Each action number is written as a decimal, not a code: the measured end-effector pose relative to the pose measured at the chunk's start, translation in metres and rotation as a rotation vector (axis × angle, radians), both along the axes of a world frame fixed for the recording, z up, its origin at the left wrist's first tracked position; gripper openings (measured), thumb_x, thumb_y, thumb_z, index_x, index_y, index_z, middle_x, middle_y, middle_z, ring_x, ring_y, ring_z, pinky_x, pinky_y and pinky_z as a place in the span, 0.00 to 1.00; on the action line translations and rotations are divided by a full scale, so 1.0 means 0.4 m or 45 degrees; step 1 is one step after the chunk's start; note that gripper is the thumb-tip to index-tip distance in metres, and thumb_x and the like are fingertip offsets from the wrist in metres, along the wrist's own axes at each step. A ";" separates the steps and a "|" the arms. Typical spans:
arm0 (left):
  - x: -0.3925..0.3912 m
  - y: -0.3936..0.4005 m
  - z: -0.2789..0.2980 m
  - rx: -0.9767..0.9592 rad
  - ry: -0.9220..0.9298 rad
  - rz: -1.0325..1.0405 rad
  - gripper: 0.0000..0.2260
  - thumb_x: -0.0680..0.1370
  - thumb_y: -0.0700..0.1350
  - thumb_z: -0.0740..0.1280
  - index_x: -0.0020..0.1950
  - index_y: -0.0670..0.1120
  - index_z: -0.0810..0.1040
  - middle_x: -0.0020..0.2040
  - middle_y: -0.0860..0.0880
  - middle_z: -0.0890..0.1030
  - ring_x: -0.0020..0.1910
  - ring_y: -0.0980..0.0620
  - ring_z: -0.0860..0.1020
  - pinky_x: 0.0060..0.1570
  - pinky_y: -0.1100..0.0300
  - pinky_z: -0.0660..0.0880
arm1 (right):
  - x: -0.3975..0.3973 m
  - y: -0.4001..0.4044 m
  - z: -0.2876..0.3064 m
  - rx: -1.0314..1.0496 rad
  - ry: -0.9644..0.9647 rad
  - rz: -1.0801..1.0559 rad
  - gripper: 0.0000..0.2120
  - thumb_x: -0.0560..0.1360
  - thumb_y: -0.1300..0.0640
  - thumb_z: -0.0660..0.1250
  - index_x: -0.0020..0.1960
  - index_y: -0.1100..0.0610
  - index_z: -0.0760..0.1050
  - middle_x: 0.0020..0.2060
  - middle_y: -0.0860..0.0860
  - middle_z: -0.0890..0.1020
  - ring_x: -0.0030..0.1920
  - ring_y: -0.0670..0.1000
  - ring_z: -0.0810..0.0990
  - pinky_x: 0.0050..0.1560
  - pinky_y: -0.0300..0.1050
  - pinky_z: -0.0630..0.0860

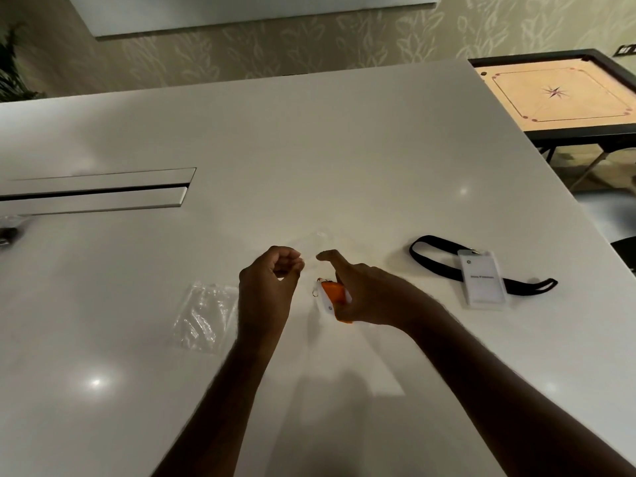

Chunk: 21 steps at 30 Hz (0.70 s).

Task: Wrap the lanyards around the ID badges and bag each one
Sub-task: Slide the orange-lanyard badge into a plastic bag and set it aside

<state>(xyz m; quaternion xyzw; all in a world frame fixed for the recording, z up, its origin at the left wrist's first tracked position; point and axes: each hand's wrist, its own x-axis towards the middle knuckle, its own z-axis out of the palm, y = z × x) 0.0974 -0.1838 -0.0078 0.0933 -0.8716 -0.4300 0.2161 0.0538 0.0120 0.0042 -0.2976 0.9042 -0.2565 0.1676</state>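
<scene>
Right hand [364, 294]: curled round an ID badge wrapped in an orange lanyard [332, 297], forefinger stretched forward, metal clip showing at the badge's upper left. Held just above the white table [309, 149], near the middle of its front part.

Left hand [266, 287]: just beside, fingers curled, thumb and forefinger tips pinched together; seemingly on the edge of a clear bag [320, 241], too faint and see-through to tell for sure.

Left of the left wrist: a second clear plastic bag [203, 316], flat and crinkled on the table.

Well to the right: a second ID badge [483, 278], face up, lying across its black lanyard [433, 258], unwrapped, loop spread to both sides.

Farther off: long cable slot [99, 191] set in the tabletop at left; carrom board [561, 92] on a stand beyond the table's right corner; leaf-patterned wall [275, 46] behind.
</scene>
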 end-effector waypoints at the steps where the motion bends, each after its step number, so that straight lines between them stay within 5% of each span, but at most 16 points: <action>1: 0.000 0.000 -0.001 -0.007 0.002 -0.004 0.05 0.77 0.41 0.76 0.51 0.49 0.83 0.43 0.59 0.85 0.44 0.62 0.84 0.48 0.64 0.82 | -0.002 -0.003 -0.002 -0.001 -0.024 -0.005 0.38 0.72 0.51 0.71 0.75 0.42 0.54 0.44 0.50 0.81 0.42 0.57 0.81 0.46 0.56 0.83; 6: 0.000 -0.001 -0.007 -0.022 0.015 0.007 0.05 0.78 0.41 0.75 0.52 0.48 0.83 0.45 0.56 0.86 0.45 0.59 0.85 0.48 0.63 0.82 | -0.011 -0.015 -0.008 -0.055 -0.254 0.043 0.36 0.72 0.52 0.77 0.70 0.43 0.57 0.45 0.48 0.79 0.42 0.49 0.79 0.39 0.41 0.76; 11: -0.003 0.003 -0.010 0.062 0.003 0.053 0.07 0.77 0.41 0.76 0.52 0.50 0.82 0.45 0.60 0.84 0.47 0.65 0.83 0.46 0.74 0.78 | -0.017 -0.013 -0.018 -0.089 -0.386 0.014 0.36 0.74 0.51 0.77 0.72 0.41 0.58 0.55 0.47 0.78 0.50 0.51 0.80 0.41 0.34 0.75; 17: -0.002 -0.001 -0.015 0.092 -0.024 0.043 0.09 0.77 0.39 0.76 0.50 0.52 0.81 0.44 0.60 0.84 0.47 0.65 0.82 0.45 0.74 0.76 | -0.033 0.002 -0.034 -0.472 -0.566 -0.162 0.33 0.76 0.51 0.78 0.75 0.41 0.66 0.63 0.50 0.80 0.61 0.51 0.81 0.61 0.49 0.83; 21: -0.004 -0.004 -0.022 0.126 -0.015 0.033 0.09 0.76 0.37 0.76 0.50 0.50 0.82 0.45 0.57 0.85 0.47 0.61 0.84 0.47 0.70 0.79 | -0.041 0.010 -0.048 -0.696 -0.597 -0.263 0.29 0.76 0.53 0.77 0.73 0.41 0.71 0.59 0.49 0.82 0.54 0.44 0.82 0.55 0.41 0.82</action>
